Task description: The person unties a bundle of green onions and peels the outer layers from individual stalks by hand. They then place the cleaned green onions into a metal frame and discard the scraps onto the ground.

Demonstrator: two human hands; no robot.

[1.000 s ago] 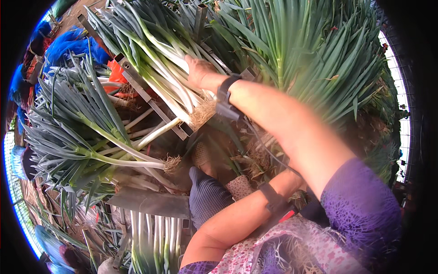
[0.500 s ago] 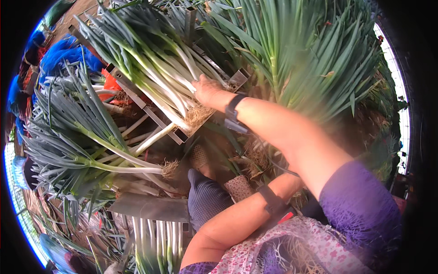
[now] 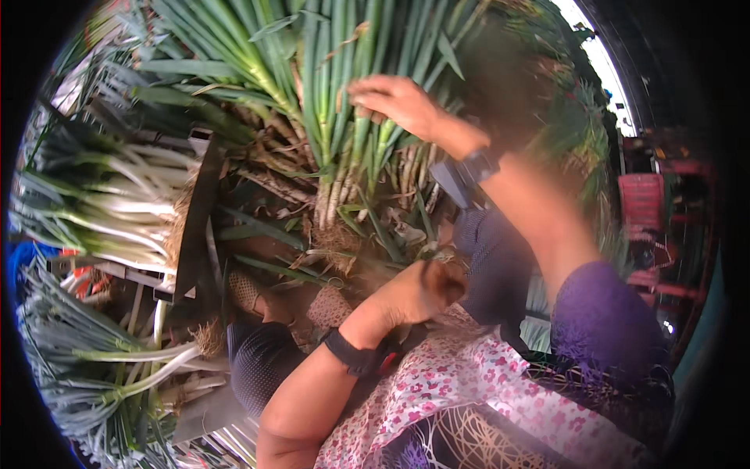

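My right hand [image 3: 398, 103] reaches over the upright bunch of uncleaned leeks [image 3: 332, 117], its fingers stretched out against the green leaves with nothing visible in them. Those leeks have soil-brown lower stalks and a clump of roots [image 3: 334, 241] near the ground. Close to my lap, my left hand [image 3: 418, 293] is curled closed with the knuckles up; whatever it holds is hidden and blurred. On the left, cleaned leeks [image 3: 133, 205] with white stalks lie side by side in a metal rack [image 3: 199, 207], roots toward me.
More cleaned leeks [image 3: 117, 367] are heaped at the lower left, beside a grey metal plate [image 3: 215, 410]. Loose leaves [image 3: 266, 227] and husks litter the ground before my knees. Red crates [image 3: 642, 195] stand at the far right.
The view has swung right. My right hand has left the cleaned leeks in the rack and moved over to the uncleaned bunch. My left hand, hidden before, now shows near my lap.
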